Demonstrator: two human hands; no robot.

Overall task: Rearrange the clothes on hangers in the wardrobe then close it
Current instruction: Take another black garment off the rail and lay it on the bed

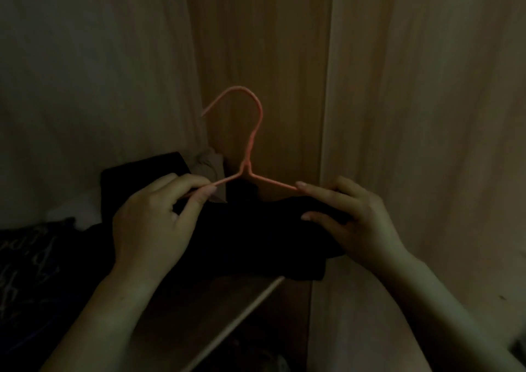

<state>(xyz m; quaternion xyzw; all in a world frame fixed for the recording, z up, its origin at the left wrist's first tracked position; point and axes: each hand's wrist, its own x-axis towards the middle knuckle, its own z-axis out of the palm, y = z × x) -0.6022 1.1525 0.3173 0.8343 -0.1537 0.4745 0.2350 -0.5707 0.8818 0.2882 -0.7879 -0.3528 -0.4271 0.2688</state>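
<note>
A pink wire hanger (253, 132) stands upright in front of me, hook at the top curving left. A black garment (256, 229) is draped over its lower part and hides the bottom bar. My left hand (153, 218) pinches the hanger's left arm between thumb and forefinger. My right hand (350, 218) holds the right arm's end, its fingers curled round the black cloth there. The scene is very dim.
The wardrobe's wooden back panel (264, 44) is straight ahead, with a side panel or door (412, 101) to the right. A shelf edge (242, 317) runs diagonally below. Dark folded clothes (31, 257) lie on the shelf at the left, with a beige cloth (207, 164) behind.
</note>
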